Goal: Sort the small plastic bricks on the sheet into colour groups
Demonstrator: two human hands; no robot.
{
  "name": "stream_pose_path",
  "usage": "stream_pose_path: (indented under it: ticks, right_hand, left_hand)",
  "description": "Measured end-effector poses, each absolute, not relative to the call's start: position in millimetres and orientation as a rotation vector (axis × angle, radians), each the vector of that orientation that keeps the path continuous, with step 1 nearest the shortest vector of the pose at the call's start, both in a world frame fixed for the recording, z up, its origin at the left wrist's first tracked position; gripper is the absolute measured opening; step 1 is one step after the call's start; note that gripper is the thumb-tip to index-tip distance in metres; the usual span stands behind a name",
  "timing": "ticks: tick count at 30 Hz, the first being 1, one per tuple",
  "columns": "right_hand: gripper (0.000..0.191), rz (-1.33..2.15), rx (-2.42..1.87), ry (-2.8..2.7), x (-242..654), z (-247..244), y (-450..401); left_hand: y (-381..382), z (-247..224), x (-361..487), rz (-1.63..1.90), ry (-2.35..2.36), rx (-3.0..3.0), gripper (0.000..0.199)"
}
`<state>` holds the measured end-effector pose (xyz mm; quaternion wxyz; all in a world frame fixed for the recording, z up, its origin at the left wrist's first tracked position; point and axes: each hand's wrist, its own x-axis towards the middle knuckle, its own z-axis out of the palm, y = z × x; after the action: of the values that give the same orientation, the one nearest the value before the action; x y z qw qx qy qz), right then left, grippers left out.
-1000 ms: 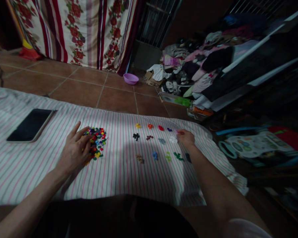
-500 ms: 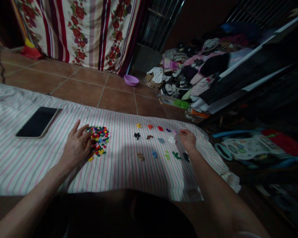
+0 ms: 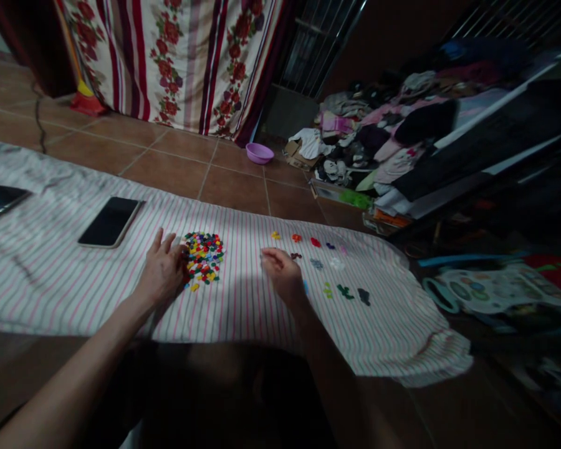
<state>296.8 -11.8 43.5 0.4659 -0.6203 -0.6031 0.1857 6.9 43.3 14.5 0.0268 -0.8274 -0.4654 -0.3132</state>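
1. The left hand (image 3: pixel 164 268) is held palm down with its fingers partly spread and bent, and its fingertips are laid at the near-left edge of the mixed pile of small coloured pieces (image 3: pixel 204 257); whether a piece is gripped cannot be told.
2. The right hand (image 3: pixel 283 272) is held well apart from that pile, to its right, with the fingers curled in; whether anything is pinched cannot be told.
3. Just beyond the right hand, the yellow pieces (image 3: pixel 275 235) and the orange pieces (image 3: pixel 296 237) are set out, followed rightward by the red pieces (image 3: pixel 315 242), the purple pieces (image 3: pixel 330 246) and the pink pieces (image 3: pixel 343 250).
4. Beside the right hand, the brown pieces (image 3: pixel 296 255) are partly covered by it; farther right, the grey pieces (image 3: pixel 316 264) and the white pieces (image 3: pixel 337 263) are grouped.
5. By the right wrist, the blue pieces (image 3: pixel 305 286) are mostly hidden; to their right, the lime pieces (image 3: pixel 327 290), the green pieces (image 3: pixel 345 291) and the dark green pieces (image 3: pixel 363 296) are placed.
6. To the left of the left hand, a smartphone (image 3: pixel 110 222) is laid flat; a dark device (image 3: pixel 0 201) is cut off farther left.
7. Everything above is supported by a striped cloth (image 3: pixel 247 312).
8. Beyond both hands, a purple basin (image 3: pixel 260 153) is seen on the tiled floor (image 3: pixel 163 171).
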Motion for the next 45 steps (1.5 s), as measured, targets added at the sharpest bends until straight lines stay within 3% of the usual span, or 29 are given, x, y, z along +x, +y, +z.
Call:
stream_pose_path:
  ticks: [9,22,45]
  right_hand:
    - [0.022,0.397,-1.392,-1.862,216.9,30.0,-8.5]
    - [0.033,0.227,-1.401,-2.135,193.7,15.6,7.5]
    - [0.013,0.204,-1.319,-2.139,196.3,18.1,3.9]
  left_hand:
    - [38.5,5.6,1.4,-0.879,-1.468,-2.654,0.036]
    - [31.3,20.4,8.4,-0.897,-1.442,-2.720,0.031]
    - [35.4,14.6,7.3,-0.927,-1.357,-2.785,0.027]
